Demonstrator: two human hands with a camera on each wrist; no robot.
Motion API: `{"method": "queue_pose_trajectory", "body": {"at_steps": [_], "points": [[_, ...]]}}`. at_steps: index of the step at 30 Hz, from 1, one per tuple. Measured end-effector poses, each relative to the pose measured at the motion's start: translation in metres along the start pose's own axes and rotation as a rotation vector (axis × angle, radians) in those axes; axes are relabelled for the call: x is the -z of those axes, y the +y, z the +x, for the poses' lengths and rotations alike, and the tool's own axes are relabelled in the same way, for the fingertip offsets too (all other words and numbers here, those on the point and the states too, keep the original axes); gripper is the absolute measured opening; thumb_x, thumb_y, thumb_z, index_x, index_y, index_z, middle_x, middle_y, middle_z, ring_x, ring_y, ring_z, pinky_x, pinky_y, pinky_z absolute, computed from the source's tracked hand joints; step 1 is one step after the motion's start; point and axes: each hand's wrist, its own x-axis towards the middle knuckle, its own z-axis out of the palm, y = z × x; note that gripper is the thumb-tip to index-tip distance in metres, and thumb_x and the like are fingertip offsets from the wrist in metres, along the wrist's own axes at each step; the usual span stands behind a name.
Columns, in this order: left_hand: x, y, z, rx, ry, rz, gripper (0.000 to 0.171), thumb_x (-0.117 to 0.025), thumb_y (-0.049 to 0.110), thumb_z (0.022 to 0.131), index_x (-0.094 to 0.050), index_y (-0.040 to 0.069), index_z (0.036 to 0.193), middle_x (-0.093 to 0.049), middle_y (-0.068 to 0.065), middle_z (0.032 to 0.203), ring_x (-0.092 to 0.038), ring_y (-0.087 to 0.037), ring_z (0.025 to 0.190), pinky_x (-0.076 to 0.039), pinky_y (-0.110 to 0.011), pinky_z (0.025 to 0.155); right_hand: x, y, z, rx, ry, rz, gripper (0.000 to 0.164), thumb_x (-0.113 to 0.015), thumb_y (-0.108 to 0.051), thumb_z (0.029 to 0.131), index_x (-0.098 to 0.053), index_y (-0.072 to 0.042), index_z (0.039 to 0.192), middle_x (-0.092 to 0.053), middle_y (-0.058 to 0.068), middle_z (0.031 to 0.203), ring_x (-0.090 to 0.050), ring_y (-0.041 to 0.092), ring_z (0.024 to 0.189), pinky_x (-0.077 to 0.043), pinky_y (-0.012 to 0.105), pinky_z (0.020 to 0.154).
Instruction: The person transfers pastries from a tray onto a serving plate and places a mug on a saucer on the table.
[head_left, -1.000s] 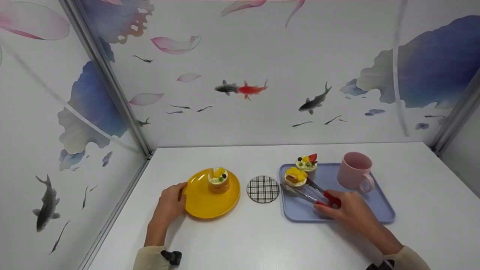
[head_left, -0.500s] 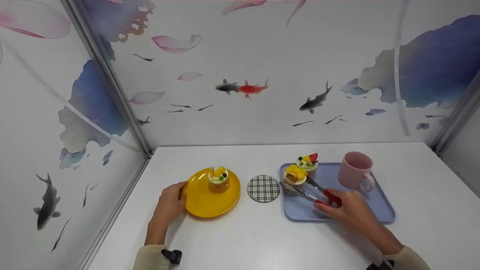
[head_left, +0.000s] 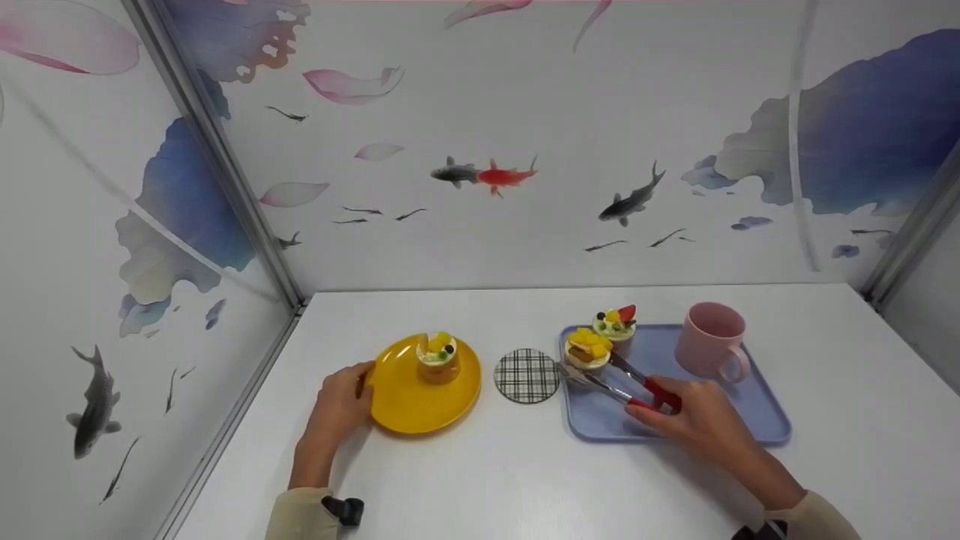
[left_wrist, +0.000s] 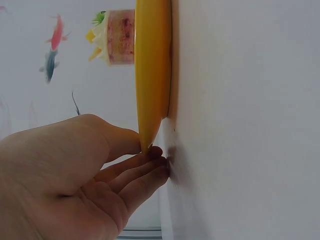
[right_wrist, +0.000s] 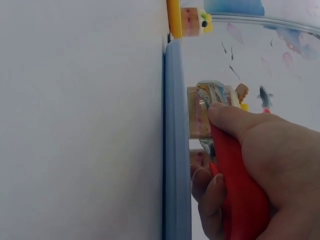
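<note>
My left hand (head_left: 337, 409) pinches the left rim of a yellow plate (head_left: 405, 409), thumb above and fingers beneath. A fruit-topped dessert cup (head_left: 437, 364) stands upright towards the plate's back. My right hand (head_left: 701, 420) grips red-handled tongs (head_left: 661, 391), their metal ends on either side of a dessert cup topped with mango cubes (head_left: 588, 349). This cup is at the left part of a blue tray (head_left: 615, 431); whether its base touches the tray I cannot tell. In the right wrist view, one metal end of the tongs covers part of the cup's side (right_wrist: 199, 122).
Directly behind the mango cup is another dessert cup with a strawberry (head_left: 615, 322). A pink mug (head_left: 705, 345) stands at the tray's back right, handle towards the front right. Between plate and tray lies a round checked coaster (head_left: 526, 376). Printed walls (head_left: 525, 247) border the white table.
The mango-topped cup and the tong ends have shifted very slightly to the left. My left hand and the plate have stayed in place.
</note>
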Motion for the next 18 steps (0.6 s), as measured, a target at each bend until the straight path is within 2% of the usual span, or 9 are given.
{"method": "queue_pose_trajectory", "body": {"at_steps": [14, 18], "points": [[-0.0002, 0.0009, 0.0001, 0.007, -0.011, -0.002, 0.048, -0.065, 0.005, 0.107, -0.057, -0.003, 0.153, -0.067, -0.021, 0.147, -0.065, -0.037, 0.134, -0.051, -0.057, 0.12, 0.0008, -0.0051, -0.0016, 0.008, 0.012, 0.011, 0.055, -0.087, -0.057, 0.087, -0.082, -0.01, 0.114, -0.063, -0.005, 0.072, -0.055, 0.016, 0.07, -0.041, 0.019, 0.053], [-0.0003, 0.0015, -0.0007, -0.009, 0.002, 0.02, 0.047, -0.065, 0.004, 0.106, -0.058, -0.004, 0.152, -0.068, -0.022, 0.146, -0.065, -0.039, 0.135, -0.051, -0.057, 0.12, -0.0007, -0.0059, -0.0004, 0.028, 0.027, 0.025, 0.052, -0.088, -0.055, 0.087, -0.082, -0.009, 0.111, -0.066, -0.006, 0.073, -0.055, 0.015, 0.068, -0.041, 0.019, 0.052]]}}
